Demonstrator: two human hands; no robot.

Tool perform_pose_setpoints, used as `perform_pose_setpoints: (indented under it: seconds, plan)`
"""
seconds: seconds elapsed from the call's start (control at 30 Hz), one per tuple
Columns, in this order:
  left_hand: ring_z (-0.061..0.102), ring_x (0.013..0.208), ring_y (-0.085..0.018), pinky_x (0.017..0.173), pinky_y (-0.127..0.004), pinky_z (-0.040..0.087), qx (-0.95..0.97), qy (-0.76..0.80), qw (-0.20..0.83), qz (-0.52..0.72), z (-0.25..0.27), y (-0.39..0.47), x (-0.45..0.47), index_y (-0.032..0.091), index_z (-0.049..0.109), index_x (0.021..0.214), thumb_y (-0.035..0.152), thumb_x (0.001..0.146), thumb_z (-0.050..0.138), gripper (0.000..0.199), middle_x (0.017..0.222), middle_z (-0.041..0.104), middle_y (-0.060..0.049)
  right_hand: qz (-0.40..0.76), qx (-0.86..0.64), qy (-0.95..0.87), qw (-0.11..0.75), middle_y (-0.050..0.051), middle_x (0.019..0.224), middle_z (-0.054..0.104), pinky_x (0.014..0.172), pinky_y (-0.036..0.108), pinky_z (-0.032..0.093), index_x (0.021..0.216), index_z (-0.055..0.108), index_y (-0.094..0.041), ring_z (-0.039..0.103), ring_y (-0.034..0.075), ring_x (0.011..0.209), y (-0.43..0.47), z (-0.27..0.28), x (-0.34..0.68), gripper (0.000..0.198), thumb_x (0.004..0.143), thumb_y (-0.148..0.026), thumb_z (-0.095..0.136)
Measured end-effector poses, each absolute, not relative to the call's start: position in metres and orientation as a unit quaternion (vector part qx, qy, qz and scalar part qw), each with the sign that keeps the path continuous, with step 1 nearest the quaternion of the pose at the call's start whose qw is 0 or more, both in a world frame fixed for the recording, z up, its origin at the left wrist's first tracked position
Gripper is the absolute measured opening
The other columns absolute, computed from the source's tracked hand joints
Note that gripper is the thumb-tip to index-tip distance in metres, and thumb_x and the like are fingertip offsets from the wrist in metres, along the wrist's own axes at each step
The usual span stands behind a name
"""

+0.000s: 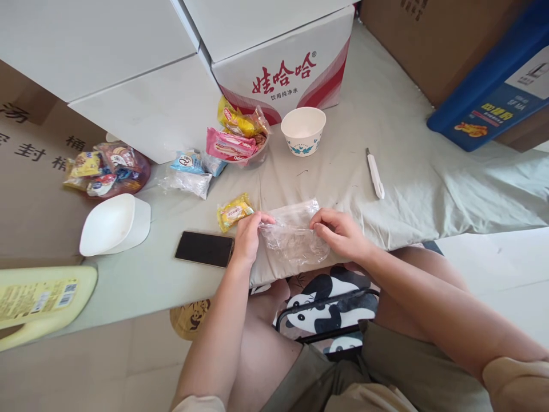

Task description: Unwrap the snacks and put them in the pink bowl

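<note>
A clear plastic bag (295, 240) is held at the near edge of a cloth-covered tabletop (412, 189). Its left edge is pinched by the left hand (249, 236), with a finger pointed across the film; its right edge is pinched between thumb and fingers of the right hand (338, 232). Just left of the bag, a small yellow packet (235, 212) is seen, and a dark-screened phone (205, 249) is laid nearer. On the far side, a paper bowl (303, 130) printed with blue leaves is placed in front of a white-and-red carton (285, 68); to its left, wrapped snacks (231, 146) are heaped in a clear bowl (258, 154). To the right, a slim white cutter (374, 176) is laid. At far left, a white bowl (139, 229) is set.
</note>
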State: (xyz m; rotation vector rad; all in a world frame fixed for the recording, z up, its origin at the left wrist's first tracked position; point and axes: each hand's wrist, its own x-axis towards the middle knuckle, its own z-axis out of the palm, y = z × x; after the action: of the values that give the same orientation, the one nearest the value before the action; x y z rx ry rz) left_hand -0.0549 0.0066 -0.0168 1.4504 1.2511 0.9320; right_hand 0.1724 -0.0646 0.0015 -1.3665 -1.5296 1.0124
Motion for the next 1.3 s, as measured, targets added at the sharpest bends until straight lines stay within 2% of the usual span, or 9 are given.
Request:
perform_pose_setpoints:
  seconds: [0.53,0.63,0.73,0.83,0.9,1.0,1.13,1.2,1.3]
  plan:
    - [0.065,0.08,-0.02,0.08,-0.032,0.048,0.656,0.482,0.471,0.339,0.0,0.002,-0.047,0.02,0.071,0.067,0.039,0.088,0.052,0.035,0.077,0.072,-0.005,0.385,-0.52,-0.657,0.387,0.005,0.083,0.067,0.073,0.032,0.048,0.081,0.065,-0.021,0.063,0.018,0.078,-0.066,-0.004,0.169,0.015,0.084,-0.019,0.05]
    - [0.065,0.08,-0.02,0.079,-0.031,0.048,0.655,0.463,0.476,0.36,-0.001,0.002,-0.049,0.019,0.071,0.066,0.038,0.087,0.055,0.032,0.077,0.072,-0.005,0.334,-0.553,-0.64,0.417,0.007,0.095,0.065,0.078,0.035,0.049,0.09,0.063,-0.021,0.062,0.021,0.088,-0.066,-0.006,0.169,0.011,0.086,-0.024,0.054]
    - [0.065,0.077,-0.019,0.078,-0.032,0.048,0.654,0.434,0.487,0.383,-0.002,0.001,-0.05,0.019,0.071,0.063,0.035,0.086,0.057,0.031,0.074,0.071,-0.004,0.294,-0.579,-0.605,0.46,0.012,0.118,0.058,0.095,0.043,0.048,0.109,0.059,-0.022,0.056,0.027,0.113,-0.066,-0.011,0.169,0.03,0.082,-0.033,0.065]
    - [0.064,0.074,-0.019,0.078,-0.032,0.049,0.648,0.408,0.514,0.386,-0.003,0.0,-0.052,0.02,0.072,0.059,0.035,0.086,0.057,0.035,0.07,0.071,-0.005,0.357,-0.558,-0.579,0.474,0.015,0.14,0.047,0.106,0.049,0.042,0.13,0.045,-0.023,0.048,0.031,0.129,-0.067,-0.015,0.168,0.062,0.077,-0.042,0.071]
    - [0.063,0.07,-0.018,0.075,-0.031,0.049,0.644,0.391,0.533,0.384,-0.004,0.0,-0.053,0.019,0.073,0.058,0.036,0.084,0.061,0.033,0.069,0.07,-0.005,0.429,-0.531,-0.567,0.461,0.017,0.141,0.049,0.104,0.049,0.045,0.14,0.034,-0.021,0.054,0.03,0.123,-0.068,-0.013,0.167,0.075,0.078,-0.044,0.07]
    - [0.063,0.067,-0.016,0.07,-0.03,0.049,0.64,0.366,0.55,0.393,-0.003,0.0,-0.053,0.018,0.073,0.06,0.034,0.081,0.067,0.027,0.068,0.069,-0.005,0.515,-0.515,-0.535,0.428,0.012,0.113,0.066,0.084,0.042,0.054,0.147,0.023,-0.02,0.065,0.023,0.093,-0.07,-0.007,0.165,0.08,0.082,-0.037,0.066]
    - [0.064,0.07,-0.015,0.068,-0.027,0.049,0.614,0.372,0.567,0.404,-0.002,0.001,-0.052,0.017,0.071,0.064,0.033,0.076,0.073,0.02,0.074,0.068,-0.004,0.553,-0.523,-0.462,0.454,0.001,0.083,0.064,0.065,0.032,0.053,0.145,0.027,-0.022,0.062,0.016,0.067,-0.068,-0.002,0.164,0.072,0.083,-0.031,0.064]
    - [0.066,0.074,-0.015,0.071,-0.027,0.051,0.587,0.384,0.601,0.384,-0.002,-0.001,-0.052,0.017,0.071,0.077,0.033,0.071,0.078,0.018,0.084,0.069,-0.003,0.554,-0.522,-0.424,0.491,-0.002,0.082,0.062,0.064,0.03,0.052,0.142,0.029,-0.024,0.061,0.013,0.063,-0.066,-0.002,0.164,0.07,0.082,-0.032,0.065]
    - [0.07,0.08,-0.016,0.074,-0.028,0.054,0.552,0.393,0.665,0.314,-0.004,-0.004,-0.05,0.023,0.062,0.114,0.029,0.068,0.081,0.051,0.105,0.068,-0.004,0.551,-0.526,-0.382,0.523,-0.005,0.079,0.059,0.058,0.027,0.05,0.14,0.028,-0.026,0.057,0.01,0.057,-0.063,0.0,0.165,0.07,0.082,-0.035,0.065]
